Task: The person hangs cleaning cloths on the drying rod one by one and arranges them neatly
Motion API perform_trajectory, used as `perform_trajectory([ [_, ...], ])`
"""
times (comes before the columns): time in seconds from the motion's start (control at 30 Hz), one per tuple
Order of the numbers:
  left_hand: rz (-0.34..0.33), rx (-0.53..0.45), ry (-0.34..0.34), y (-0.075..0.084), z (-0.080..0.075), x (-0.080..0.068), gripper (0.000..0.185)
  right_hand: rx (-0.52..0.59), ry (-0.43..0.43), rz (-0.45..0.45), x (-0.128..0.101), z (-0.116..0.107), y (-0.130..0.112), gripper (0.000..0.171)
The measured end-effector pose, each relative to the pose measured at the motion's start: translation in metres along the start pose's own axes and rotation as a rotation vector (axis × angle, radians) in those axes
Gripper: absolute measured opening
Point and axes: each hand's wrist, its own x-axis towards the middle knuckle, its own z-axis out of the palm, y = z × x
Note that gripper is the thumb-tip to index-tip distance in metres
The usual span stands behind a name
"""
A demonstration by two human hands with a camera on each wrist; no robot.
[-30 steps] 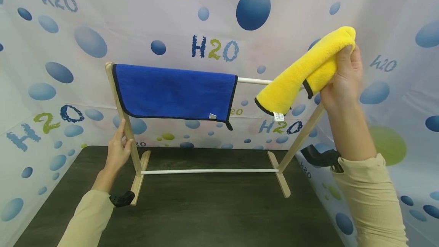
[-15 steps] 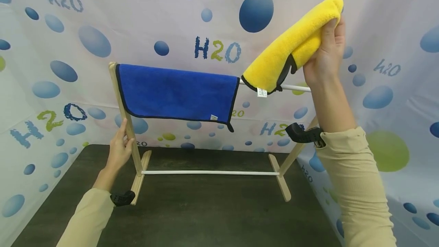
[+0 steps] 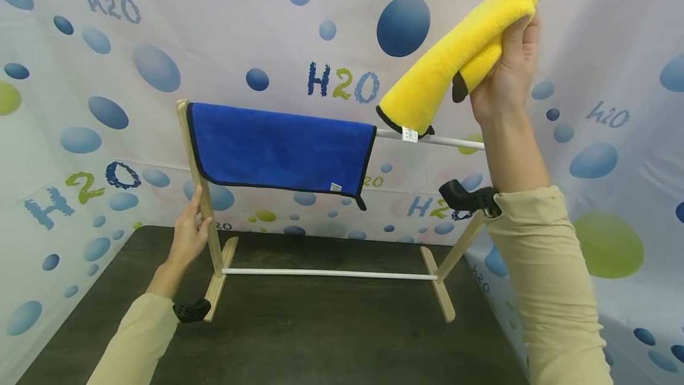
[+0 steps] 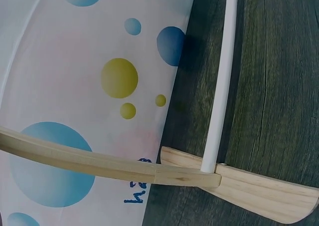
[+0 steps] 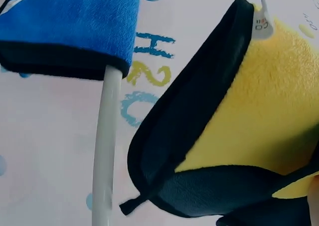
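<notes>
Bare stretch of top rail [image 3: 454,141] open right of the blue towel [image 3: 278,147], backdrop close behind, tabletop [image 3: 320,337] free below.

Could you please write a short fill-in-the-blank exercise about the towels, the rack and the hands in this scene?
1. The right hand holds a folded ____ towel.
2. The towel draped over the top rail is ____.
3. The left hand grips the rack's ____ upright.

Missing words: yellow; blue; wooden
</notes>
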Motion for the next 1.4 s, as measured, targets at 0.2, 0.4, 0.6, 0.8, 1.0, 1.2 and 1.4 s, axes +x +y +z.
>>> perform_trajectory([
  [0.2, 0.004, -0.013, 0.012, 0.000, 0.002, 0.000, 0.082, -0.224, 0.110, 0.091, -0.007, -0.010, 0.005, 0.021],
  [0.4, 0.008, -0.014, 0.012, 0.000, 0.001, 0.000, 0.082, -0.357, 0.229, 0.208, -0.018, -0.031, -0.008, 0.022],
  [0.6, 0.012, -0.018, 0.010, -0.001, 0.004, 0.001, 0.082, -0.548, 0.276, 0.323, -0.029, -0.048, -0.025, 0.031],
  [0.8, 0.028, -0.003, -0.001, -0.002, 0.002, 0.002, 0.083, -0.909, 0.247, 0.437, -0.038, -0.061, -0.045, 0.048],
  [1.0, 0.040, -0.002, 0.014, -0.003, 0.001, 0.002, 0.083, -1.521, 0.148, 0.519, -0.046, -0.075, -0.060, 0.060],
  [1.2, 0.051, 0.001, 0.027, -0.003, 0.003, 0.003, 0.082, -1.858, 0.036, 0.477, -0.056, -0.096, -0.068, 0.067],
  [1.4, 0.046, 0.020, 0.033, -0.003, 0.002, 0.003, 0.082, -1.922, -0.005, 0.432, -0.063, -0.110, -0.070, 0.068],
])
